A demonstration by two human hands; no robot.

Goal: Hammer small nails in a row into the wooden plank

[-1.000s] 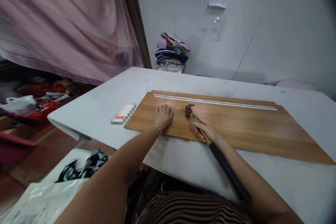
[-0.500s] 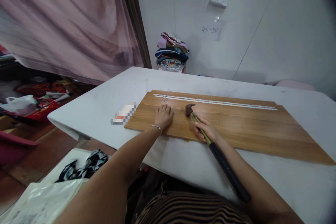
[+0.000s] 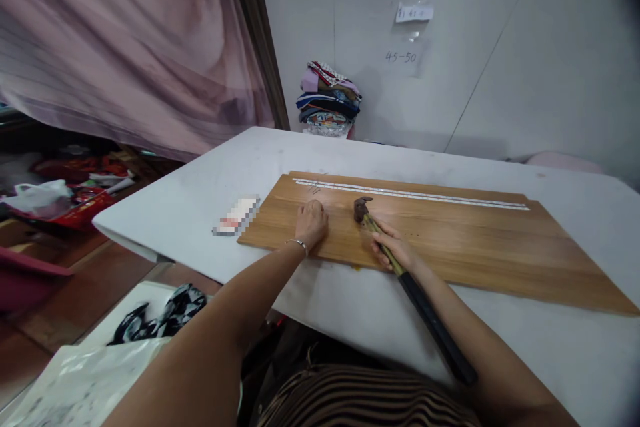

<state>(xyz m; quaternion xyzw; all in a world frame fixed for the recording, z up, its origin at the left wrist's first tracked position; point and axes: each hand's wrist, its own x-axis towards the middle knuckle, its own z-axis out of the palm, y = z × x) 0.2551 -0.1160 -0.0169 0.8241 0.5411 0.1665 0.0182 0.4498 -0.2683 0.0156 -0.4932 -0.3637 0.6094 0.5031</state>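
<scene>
My left hand [image 3: 312,223] rests on the left part of a wooden board [image 3: 450,247], its fingers curled in and their undersides hidden. I cannot see what, if anything, is in them. Just beyond the fingertips lie several thin nails [image 3: 314,188]. My right hand [image 3: 393,243] is closed around the yellowish neck of a claw hammer [image 3: 430,320]. The hammer's rusty brown head is low over the board, to the right of my left hand. Its black grip reaches back along my right forearm. A row of small dark marks [image 3: 411,234] shows on the board right of the hammer.
Two white measuring strips [image 3: 415,195] run along the board's far side. A blurred-out object [image 3: 236,215] lies left of the board on the white table [image 3: 185,207]. Folded clothes [image 3: 329,100] are stacked by the wall. A pink curtain [image 3: 150,33] hangs at left.
The fingers of my left hand, flatter and more spread before, have drawn in. My right hand and the hammer look almost unmoved. The upper paper on the wall now shows its written side.
</scene>
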